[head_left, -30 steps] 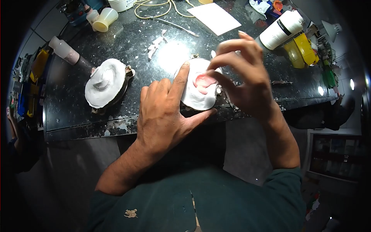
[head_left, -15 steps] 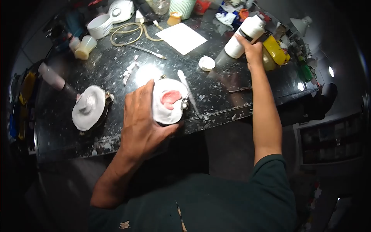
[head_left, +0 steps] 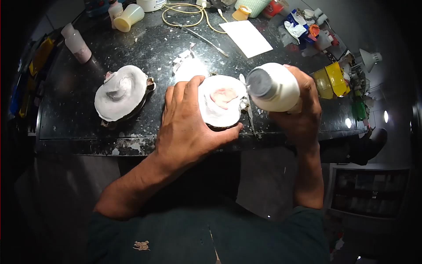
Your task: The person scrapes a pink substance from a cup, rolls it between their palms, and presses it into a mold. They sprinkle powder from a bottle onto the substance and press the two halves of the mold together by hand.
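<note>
My left hand (head_left: 187,116) is wrapped round the near-left side of a plaster-filled flask half (head_left: 213,115), thumb along its front edge. A pinkish hollow (head_left: 223,97) shows in the middle of its white plaster. In my right hand (head_left: 303,110) is a white plastic bottle (head_left: 283,90), tilted with its grey top (head_left: 260,83) pointing left, close to the flask half's right side. I cannot see anything flowing from it. A thin translucent white tool (head_left: 251,119) lies between them, partly hidden by the bottle. Farther left sits another flask half (head_left: 121,93) with a raised plaster mound.
A bottle with pink contents (head_left: 78,46) stands at the back left. Along the back are a yellowish cup (head_left: 129,18), a coiled tube (head_left: 203,18), a brush-like tool (head_left: 203,39) and a white sheet (head_left: 247,38). A yellow container (head_left: 336,79) and clutter line the right side.
My right hand has brought the white bottle left and nearer, tilting it toward the flask half. The view has shifted; my left hand still grips the flask half. The loose white cap no longer shows.
</note>
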{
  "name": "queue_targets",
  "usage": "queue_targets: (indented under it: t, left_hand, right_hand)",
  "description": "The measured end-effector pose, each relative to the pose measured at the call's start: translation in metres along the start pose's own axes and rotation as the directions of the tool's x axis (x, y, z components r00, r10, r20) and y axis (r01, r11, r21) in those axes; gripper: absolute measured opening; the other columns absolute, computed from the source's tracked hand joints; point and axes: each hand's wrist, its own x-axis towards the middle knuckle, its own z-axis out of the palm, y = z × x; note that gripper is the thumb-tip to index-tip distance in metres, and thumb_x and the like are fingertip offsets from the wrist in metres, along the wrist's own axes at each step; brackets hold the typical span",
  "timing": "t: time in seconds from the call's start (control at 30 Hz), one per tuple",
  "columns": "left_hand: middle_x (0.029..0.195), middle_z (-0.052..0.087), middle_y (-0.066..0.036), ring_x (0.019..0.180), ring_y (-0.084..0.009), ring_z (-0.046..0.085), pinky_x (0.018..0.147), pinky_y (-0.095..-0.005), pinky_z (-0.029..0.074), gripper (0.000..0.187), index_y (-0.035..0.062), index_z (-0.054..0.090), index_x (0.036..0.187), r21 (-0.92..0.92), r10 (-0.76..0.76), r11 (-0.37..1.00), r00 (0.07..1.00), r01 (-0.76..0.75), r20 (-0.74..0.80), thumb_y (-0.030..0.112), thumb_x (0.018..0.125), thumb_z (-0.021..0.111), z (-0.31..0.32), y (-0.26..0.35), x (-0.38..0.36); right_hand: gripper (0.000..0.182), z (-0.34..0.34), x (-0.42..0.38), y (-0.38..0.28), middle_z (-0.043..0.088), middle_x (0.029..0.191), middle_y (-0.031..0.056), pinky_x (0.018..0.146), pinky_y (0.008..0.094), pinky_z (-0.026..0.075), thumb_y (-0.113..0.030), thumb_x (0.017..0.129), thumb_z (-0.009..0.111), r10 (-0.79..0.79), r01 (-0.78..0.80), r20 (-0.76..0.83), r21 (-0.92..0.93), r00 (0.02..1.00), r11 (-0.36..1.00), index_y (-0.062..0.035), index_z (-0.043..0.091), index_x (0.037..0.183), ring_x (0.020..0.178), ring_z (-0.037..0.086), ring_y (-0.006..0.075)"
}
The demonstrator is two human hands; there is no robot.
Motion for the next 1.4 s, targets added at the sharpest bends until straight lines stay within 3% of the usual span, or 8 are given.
queue_targets:
  t: [0.23,1.07,1.17,1.23,1.27,1.3,1.37,1.4]
  left_hand:
    - [0.125,0.051,-0.02,0.12,-0.0387,0.047,0.105,-0.0483,0.041,0.097,-0.0008,0.044,0.137,-0.027,0.021,0.999,1.0,-0.022,-0.018,0.037,0.062,0.091,0.001,-0.002,-0.003]
    - [0.127,0.05,-0.02,0.122,-0.0372,0.046,0.106,-0.0471,0.04,0.098,0.0007,0.043,0.139,-0.036,0.017,0.999,1.0,-0.017,0.007,0.038,0.063,0.091,0.0,-0.003,-0.003]
    - [0.127,0.051,-0.02,0.122,-0.0367,0.047,0.106,-0.0468,0.04,0.097,0.0001,0.044,0.138,-0.007,0.027,1.0,1.0,-0.027,-0.001,0.039,0.063,0.091,0.0,-0.005,-0.003]
    - [0.128,0.051,-0.02,0.123,-0.0363,0.047,0.107,-0.046,0.04,0.097,-0.001,0.045,0.138,-0.045,0.014,0.999,1.0,-0.014,0.002,0.04,0.063,0.091,-0.001,-0.006,-0.002]
    - [0.128,0.051,-0.02,0.123,-0.0363,0.047,0.107,-0.046,0.04,0.097,-0.001,0.045,0.138,-0.046,0.019,0.999,1.0,-0.019,0.005,0.04,0.063,0.091,-0.002,-0.007,-0.002]
    - [0.129,0.051,-0.02,0.124,-0.0364,0.047,0.107,-0.0457,0.04,0.097,-0.0014,0.045,0.138,-0.063,0.017,0.998,1.0,-0.016,0.018,0.04,0.063,0.091,-0.003,-0.007,-0.001]
    - [0.13,0.051,-0.02,0.124,-0.0364,0.047,0.107,-0.0453,0.04,0.097,-0.0019,0.045,0.138,-0.088,0.029,0.996,0.999,-0.026,0.038,0.04,0.063,0.092,-0.004,-0.008,-0.001]
    - [0.131,0.051,-0.021,0.125,-0.0365,0.047,0.108,-0.0452,0.039,0.097,-0.0021,0.045,0.138,-0.073,0.054,0.996,0.998,-0.052,0.026,0.039,0.063,0.092,-0.004,-0.008,-0.002]
  right_hand:
    - [0.077,0.008,0.006,-0.01,0.066,0.117,0.0079,0.099,0.0449,0.046,-0.017,0.058,0.089,-0.132,0.141,0.057,-0.225,0.99,0.964,-0.0148,0.062,0.13,0.113,0.063,0.0303]
    - [0.076,0.006,0.016,-0.02,0.066,0.115,0.0087,0.098,0.0448,0.046,-0.015,0.059,0.09,-0.122,0.13,0.047,-0.266,0.991,0.955,-0.0157,0.061,0.129,0.112,0.063,0.0304]
    - [0.073,0.001,0.013,-0.013,0.066,0.114,0.0098,0.096,0.0422,0.049,-0.013,0.064,0.088,-0.018,0.02,0.025,-0.066,1.0,0.998,-0.0119,0.059,0.13,0.109,0.064,0.0286]
    - [0.068,-0.003,0.008,-0.011,0.066,0.114,0.0114,0.094,0.0387,0.052,-0.013,0.071,0.087,0.357,-0.344,-0.031,0.201,0.934,0.917,-0.0057,0.055,0.13,0.104,0.065,0.0235]
    - [0.066,-0.009,0.007,0.008,0.066,0.111,0.0095,0.091,0.0355,0.054,-0.012,0.075,0.086,0.428,-0.418,-0.026,0.171,0.903,0.892,-0.0016,0.052,0.131,0.099,0.065,0.0183]
    - [0.066,-0.012,0.007,0.027,0.066,0.111,0.0095,0.091,0.0355,0.054,-0.012,0.075,0.086,0.432,-0.421,-0.034,0.167,0.901,0.891,-0.0016,0.052,0.131,0.099,0.065,0.0183]
    - [0.065,-0.015,0.007,0.064,0.063,0.111,0.0054,0.095,0.035,0.051,-0.007,0.076,0.083,0.608,-0.421,-0.036,0.688,0.793,0.59,-0.0027,0.051,0.133,0.101,0.064,0.0175]
    - [0.065,-0.014,0.007,0.085,0.062,0.112,0.0038,0.097,0.0344,0.049,-0.005,0.077,0.082,0.632,-0.379,-0.101,0.724,0.768,0.576,-0.0042,0.05,0.134,0.103,0.062,0.0172]
